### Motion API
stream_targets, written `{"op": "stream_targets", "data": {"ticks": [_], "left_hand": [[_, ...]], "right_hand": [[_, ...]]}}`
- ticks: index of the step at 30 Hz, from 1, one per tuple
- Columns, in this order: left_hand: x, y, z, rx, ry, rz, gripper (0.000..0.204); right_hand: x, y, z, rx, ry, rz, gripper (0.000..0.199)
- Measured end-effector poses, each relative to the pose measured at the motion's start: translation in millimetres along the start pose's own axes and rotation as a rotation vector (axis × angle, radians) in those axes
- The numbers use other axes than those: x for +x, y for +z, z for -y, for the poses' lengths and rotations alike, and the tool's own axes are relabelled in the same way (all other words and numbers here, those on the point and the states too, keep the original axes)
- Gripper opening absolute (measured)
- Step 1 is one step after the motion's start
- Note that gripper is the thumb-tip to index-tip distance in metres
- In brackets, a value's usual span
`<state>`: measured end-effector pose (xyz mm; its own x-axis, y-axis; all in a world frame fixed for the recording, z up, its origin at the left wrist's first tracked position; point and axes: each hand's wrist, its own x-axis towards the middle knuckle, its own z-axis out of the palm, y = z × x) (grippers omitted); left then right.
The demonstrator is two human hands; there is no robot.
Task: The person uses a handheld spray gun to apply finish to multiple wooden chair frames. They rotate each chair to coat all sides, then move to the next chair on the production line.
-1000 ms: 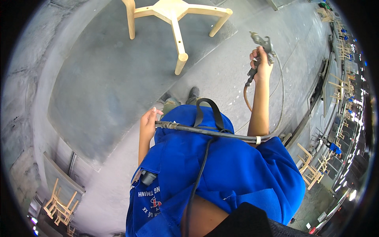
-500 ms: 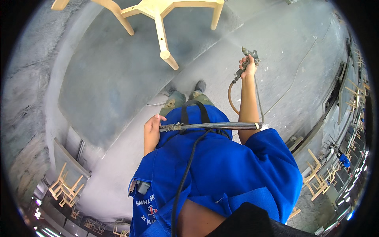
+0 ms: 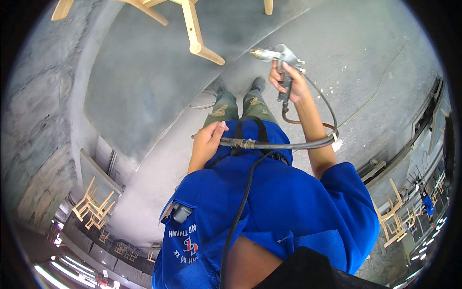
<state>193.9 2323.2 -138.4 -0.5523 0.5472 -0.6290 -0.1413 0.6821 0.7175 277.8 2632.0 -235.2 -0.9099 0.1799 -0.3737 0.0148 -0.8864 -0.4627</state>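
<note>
My right hand [image 3: 294, 85] is wrapped round the dark handle of a metal spray gun [image 3: 281, 52], held out ahead of me. Its brass-coloured nozzle points left, toward a pale wooden chair frame [image 3: 191, 24] cut off by the top edge. The nozzle stands apart from the nearest leg. A dark hose [image 3: 281, 146] bound with tape runs across my waist and curves up to the gun. At its left end my left hand [image 3: 207, 144] is closed round it.
A grey panel or wall [image 3: 144, 82] lies behind the frame. More wooden chair frames [image 3: 94, 204] stand at lower left, with others [image 3: 392, 221] at right. A thin line [image 3: 380, 91] trails over the floor. A person in blue [image 3: 427, 203] is far off at right.
The spray gun has come left and turned, its nozzle now toward the chair frame. That frame shows higher in the picture. My left hand stays on the hose.
</note>
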Motion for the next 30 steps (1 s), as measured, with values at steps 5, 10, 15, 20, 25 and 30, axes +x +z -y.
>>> {"op": "stream_targets", "data": {"ticks": [5,10,15,20,25,30], "left_hand": [[-17.2,-9.2,19.3,-0.023,-0.058,-0.055,0.047],[-39.9,-48.5,64.5,-0.040,-0.088,-0.103,0.048],[-69.0,-111.3,139.1,-0.063,-0.042,-0.164,0.046],[-106.2,-184.5,214.6,-0.107,-0.158,-0.187,0.043],[-141.2,-223.1,280.2,-0.277,-0.137,-0.283,0.047],[-144.1,-264.1,330.4,-0.442,-0.148,-0.257,0.047]], "right_hand": [[22.2,-32.5,-58.2,-0.062,0.129,-0.307,0.030],[23.0,-72.4,-122.1,-0.145,0.122,-0.601,0.030],[26.2,-78.1,-195.7,-0.379,0.039,-0.774,0.026],[54.7,-55.9,-282.4,-1.019,0.113,-0.689,0.029],[104.8,-1.3,-350.5,-1.752,0.068,-0.437,0.040],[109.4,90.5,-330.8,-2.060,0.165,-0.412,0.037]]}}
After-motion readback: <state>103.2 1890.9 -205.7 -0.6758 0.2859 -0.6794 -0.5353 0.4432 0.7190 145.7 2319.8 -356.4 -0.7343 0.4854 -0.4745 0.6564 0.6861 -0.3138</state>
